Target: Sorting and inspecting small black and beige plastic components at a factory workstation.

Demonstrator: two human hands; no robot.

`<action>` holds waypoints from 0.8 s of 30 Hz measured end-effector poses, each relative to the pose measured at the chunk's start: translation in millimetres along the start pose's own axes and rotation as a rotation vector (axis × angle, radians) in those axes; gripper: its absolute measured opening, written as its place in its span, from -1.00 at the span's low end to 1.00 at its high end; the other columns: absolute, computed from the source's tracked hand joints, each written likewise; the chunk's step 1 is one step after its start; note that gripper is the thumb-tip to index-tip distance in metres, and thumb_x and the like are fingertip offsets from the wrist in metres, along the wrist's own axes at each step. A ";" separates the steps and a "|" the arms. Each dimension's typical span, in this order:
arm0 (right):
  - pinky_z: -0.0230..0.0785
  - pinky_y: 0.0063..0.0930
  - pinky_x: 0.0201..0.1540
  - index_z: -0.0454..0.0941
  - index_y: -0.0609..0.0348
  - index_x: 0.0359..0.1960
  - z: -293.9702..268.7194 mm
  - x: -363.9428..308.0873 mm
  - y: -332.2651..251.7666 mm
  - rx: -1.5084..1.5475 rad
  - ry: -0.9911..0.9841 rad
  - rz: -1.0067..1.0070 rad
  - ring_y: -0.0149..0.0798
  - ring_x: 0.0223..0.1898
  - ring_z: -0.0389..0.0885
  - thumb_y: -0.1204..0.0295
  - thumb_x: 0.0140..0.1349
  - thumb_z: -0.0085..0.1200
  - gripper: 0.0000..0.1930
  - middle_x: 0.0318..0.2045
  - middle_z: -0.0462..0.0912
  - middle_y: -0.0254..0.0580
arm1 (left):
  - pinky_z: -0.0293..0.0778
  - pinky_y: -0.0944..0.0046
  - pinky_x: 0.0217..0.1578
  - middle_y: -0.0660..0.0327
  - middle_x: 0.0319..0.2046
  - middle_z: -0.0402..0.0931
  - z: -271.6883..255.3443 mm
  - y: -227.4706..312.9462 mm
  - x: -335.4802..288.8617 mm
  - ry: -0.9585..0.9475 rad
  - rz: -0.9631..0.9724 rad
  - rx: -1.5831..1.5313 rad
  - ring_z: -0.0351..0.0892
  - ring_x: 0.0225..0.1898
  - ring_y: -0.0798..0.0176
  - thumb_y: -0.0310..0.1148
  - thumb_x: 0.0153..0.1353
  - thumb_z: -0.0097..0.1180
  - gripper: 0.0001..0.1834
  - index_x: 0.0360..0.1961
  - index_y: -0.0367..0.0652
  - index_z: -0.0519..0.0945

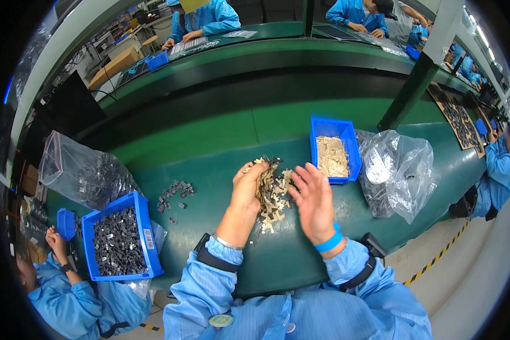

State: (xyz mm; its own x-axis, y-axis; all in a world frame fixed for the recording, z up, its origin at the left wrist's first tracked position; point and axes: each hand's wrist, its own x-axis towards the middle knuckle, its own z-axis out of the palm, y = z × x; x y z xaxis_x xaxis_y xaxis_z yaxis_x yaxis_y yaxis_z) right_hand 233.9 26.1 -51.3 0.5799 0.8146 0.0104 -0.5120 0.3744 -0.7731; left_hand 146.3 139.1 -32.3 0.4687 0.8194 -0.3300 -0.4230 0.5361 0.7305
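My left hand (245, 190) is closed round a clump of small beige and dark parts (266, 181) above the green table. Part of the clump spills out along its inner side, and loose beige pieces (273, 212) lie or hang just below. My fingers on the far side of the clump are hidden. Beside it on the right, my right hand (314, 201) is open, fingers spread and palm turned toward the clump. Its fingertips are close to the outer pieces; I cannot tell whether they touch. A blue bin of flat beige pieces (332, 156) stands just beyond my right hand.
Left on the table (209, 164) are a blue bin (143, 226) of black parts, a clear bag (88, 175) of dark parts and scattered dark pieces (175, 192). Clear plastic bags (396, 170) lie at right. A green post (411, 93) rises beyond. Co-workers sit around.
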 end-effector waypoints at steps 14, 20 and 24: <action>0.34 -0.38 0.03 0.39 0.33 -0.01 114.9 23.5 22.7 -0.175 -0.242 -0.246 -0.25 -0.08 0.48 0.34 0.30 -0.27 -0.64 -0.10 0.49 -0.10 | 0.44 0.40 -0.36 0.25 -0.45 0.51 5.4 34.5 -28.2 0.306 0.688 0.209 0.46 -0.38 0.45 -0.54 -0.06 0.20 -0.83 -0.40 -0.32 0.52; 0.29 -0.39 0.09 0.39 0.39 0.01 252.6 -37.4 31.2 0.085 -0.548 -0.141 -0.24 -0.01 0.46 0.38 0.34 -0.28 -0.65 -0.05 0.49 -0.04 | 0.41 0.44 -0.39 0.27 -0.48 0.52 -47.4 145.7 -106.5 0.429 1.150 0.157 0.44 -0.40 0.51 -0.53 0.03 0.11 -0.90 -0.39 -0.32 0.52; 0.31 -0.48 0.02 0.46 0.37 -0.07 349.0 -87.4 48.9 0.165 -0.686 -0.091 -0.31 -0.09 0.49 0.42 0.32 -0.22 -0.70 -0.12 0.54 -0.12 | 0.45 0.49 -0.39 0.27 -0.37 0.53 -102.3 222.2 -167.5 0.481 1.340 0.162 0.48 -0.38 0.50 -0.55 0.07 0.14 -0.86 -0.30 -0.27 0.51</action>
State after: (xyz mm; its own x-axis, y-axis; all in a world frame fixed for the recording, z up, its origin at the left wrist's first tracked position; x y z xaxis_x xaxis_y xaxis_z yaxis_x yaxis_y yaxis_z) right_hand -62.9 127.8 131.3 0.1228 0.8519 0.5091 -0.6012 0.4720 -0.6448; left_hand -105.5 141.8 124.1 -0.5232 0.6849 0.5071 -0.2215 -0.6839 0.6952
